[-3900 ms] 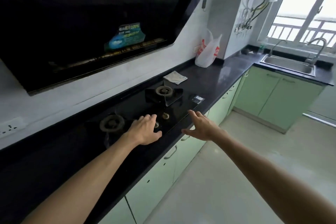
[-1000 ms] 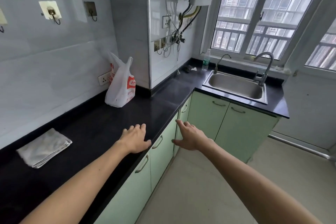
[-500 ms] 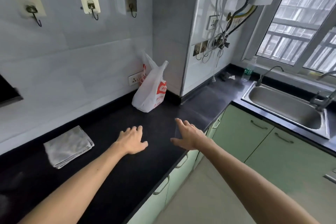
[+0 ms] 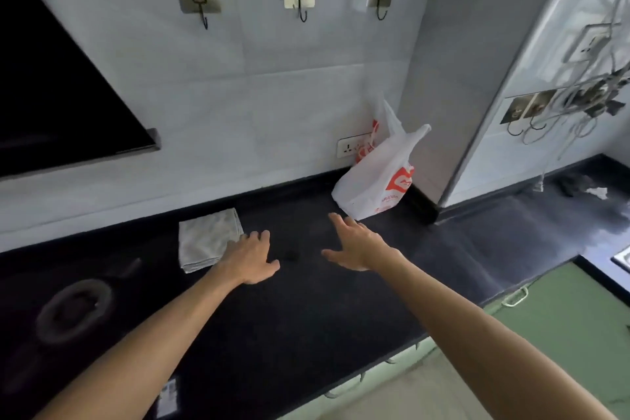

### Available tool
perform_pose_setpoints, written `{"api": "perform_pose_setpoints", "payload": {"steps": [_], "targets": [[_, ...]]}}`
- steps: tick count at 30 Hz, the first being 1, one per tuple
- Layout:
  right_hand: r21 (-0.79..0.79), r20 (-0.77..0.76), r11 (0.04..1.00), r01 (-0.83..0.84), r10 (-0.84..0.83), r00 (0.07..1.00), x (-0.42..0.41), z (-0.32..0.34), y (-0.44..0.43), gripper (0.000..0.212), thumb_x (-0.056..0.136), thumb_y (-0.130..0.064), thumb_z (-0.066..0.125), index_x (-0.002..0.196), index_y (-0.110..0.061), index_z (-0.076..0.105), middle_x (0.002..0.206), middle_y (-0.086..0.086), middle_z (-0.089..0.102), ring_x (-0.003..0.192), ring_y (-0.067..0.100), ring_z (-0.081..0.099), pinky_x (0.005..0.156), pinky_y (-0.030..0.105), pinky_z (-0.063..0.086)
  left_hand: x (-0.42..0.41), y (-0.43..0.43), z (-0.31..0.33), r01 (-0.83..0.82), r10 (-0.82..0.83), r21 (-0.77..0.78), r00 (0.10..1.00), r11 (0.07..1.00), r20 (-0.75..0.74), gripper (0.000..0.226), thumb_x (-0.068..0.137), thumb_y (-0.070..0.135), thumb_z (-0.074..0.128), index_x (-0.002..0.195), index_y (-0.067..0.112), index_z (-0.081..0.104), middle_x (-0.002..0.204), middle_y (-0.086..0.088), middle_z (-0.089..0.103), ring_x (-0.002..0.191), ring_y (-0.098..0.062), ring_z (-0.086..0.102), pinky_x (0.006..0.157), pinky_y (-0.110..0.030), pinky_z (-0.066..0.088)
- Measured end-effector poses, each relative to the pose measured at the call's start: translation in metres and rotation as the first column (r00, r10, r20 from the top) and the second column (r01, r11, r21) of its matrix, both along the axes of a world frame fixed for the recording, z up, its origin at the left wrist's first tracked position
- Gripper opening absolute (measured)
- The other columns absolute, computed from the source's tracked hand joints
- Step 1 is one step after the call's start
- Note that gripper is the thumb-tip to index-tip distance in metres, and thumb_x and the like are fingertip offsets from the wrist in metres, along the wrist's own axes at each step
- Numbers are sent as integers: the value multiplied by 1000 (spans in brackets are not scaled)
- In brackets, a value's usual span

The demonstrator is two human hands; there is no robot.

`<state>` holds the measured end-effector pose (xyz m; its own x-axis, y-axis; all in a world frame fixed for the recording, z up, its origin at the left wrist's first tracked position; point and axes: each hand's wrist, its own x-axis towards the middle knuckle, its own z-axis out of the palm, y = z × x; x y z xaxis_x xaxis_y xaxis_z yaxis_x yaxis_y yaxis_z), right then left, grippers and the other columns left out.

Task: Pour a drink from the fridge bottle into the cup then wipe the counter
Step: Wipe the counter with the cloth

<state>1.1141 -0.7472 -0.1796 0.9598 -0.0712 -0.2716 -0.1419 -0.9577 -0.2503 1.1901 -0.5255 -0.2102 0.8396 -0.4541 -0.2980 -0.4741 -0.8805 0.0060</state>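
Counter (image 4: 306, 317) of black stone crosses mid-frame, bearing one white orange-printed plastic bag (image 4: 375, 177) right of centre and one folded grey cloth (image 4: 208, 239) centre-left, with two empty, spread-fingered hands apart: left hand (image 4: 250, 257) beside the cloth, right hand (image 4: 358, 245) near the bag.

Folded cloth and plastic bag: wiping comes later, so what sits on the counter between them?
Head view: only bare black counter between the folded cloth and the plastic bag; the left hand and right hand, both open, are just nearer.
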Motion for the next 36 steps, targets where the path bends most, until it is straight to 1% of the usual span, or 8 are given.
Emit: {"api": "perform_pose_setpoints", "payload": {"steps": [7,16,20,23,26,30,34,36], "targets": [[7,-40,975,-223,223,974,51,-13,-9,88,93,-53,57,157,-21,6,151,13,35,133,37,42,103,50,44,0,6,-12,-210,209,-13,977,978,-33,66,95,54,47,144,11,35,141,-12,49,125,-31,50,99,-46,45],[16,-113,913,-408,407,906,73,-51,6,86,92,-52,58,156,-22,9,152,12,35,135,37,41,103,51,44,-41,25,-49,-429,428,18,896,903,-116,72,97,52,46,151,9,26,144,-13,45,129,-31,47,103,-46,42],[-12,-116,878,-479,474,873,75,-75,25,83,93,-51,57,156,-21,10,149,11,37,134,35,40,101,51,46,-59,43,-77,-494,489,9,858,869,-155,75,98,51,45,154,9,19,150,-15,36,133,-32,42,103,-47,45],[-24,-126,858,-514,507,853,76,-99,42,80,94,-50,55,155,-19,12,148,10,37,134,33,38,102,51,45,-70,57,-105,-534,529,17,832,845,-166,79,99,51,43,157,10,9,159,-18,20,142,-36,29,110,-50,40],[-43,-104,849,-526,520,848,72,-114,51,79,95,-50,52,155,-18,12,151,9,34,139,33,33,108,52,39,-81,63,-127,-561,558,30,816,827,-150,78,101,51,37,159,14,-1,164,-21,4,151,-42,10,119,-54,25],[-43,-63,842,-538,535,842,75,-145,68,76,97,-49,48,156,-18,13,156,8,28,149,32,16,119,56,21,-95,68,-166,-599,600,45,792,799,-108,75,103,51,28,160,15,-5,163,-28,-9,150,-50,-3,123,-59,10],[-15,-23,847,-531,531,847,91,-163,87,74,98,-47,45,157,-17,12,161,9,20,151,32,7,122,55,12,-104,62,-187,-643,641,-29,766,766,-47,77,95,53,22,159,9,14,161,-34,6,148,-54,9,119,-64,18],[13,15,853,-522,522,853,103,-168,99,72,98,-46,45,157,-17,14,161,9,21,151,32,9,122,54,13,-104,62,-192,-653,653,-60,757,755,-33,79,93,54,21,158,10,14,161,-33,8,148,-53,9,119,-64,19]]}}
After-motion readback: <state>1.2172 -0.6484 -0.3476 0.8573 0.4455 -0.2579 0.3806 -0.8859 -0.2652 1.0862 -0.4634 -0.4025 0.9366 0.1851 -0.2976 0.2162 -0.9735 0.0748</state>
